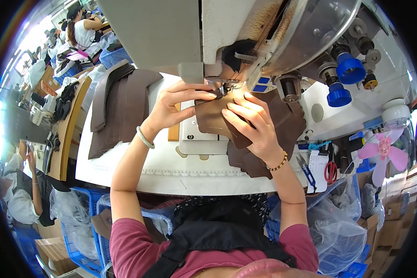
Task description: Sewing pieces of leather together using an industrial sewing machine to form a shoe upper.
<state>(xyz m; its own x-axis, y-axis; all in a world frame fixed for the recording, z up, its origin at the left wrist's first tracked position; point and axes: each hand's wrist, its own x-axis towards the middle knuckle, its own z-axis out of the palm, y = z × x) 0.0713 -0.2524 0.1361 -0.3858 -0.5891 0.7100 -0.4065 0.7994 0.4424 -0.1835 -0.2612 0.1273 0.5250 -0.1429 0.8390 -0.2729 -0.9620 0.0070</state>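
Observation:
A brown leather-like piece [211, 121] lies under the presser foot [224, 89] of a sewing machine, lit by its lamp. My left hand [175, 105] is at the piece's left edge, index fingertip on it beside the foot and thumb lower at the edge. On the right, my right hand [257, 127] has bent fingers over the piece; its thumb is hidden. Beneath and beyond this hand, more brown pieces [289, 116] spread over the table. The sewing machine [155, 37] fills the top of the view and hides part of the stitching spot.
Stacked brown pieces [120, 109] lie on the white table [208, 183], left. At right are thread snips [306, 171], red-handled scissors [330, 172], blue knobs [350, 68] and a pink fan [383, 147]. Blue crates [81, 222] stand below. Other people [81, 32] sit at left.

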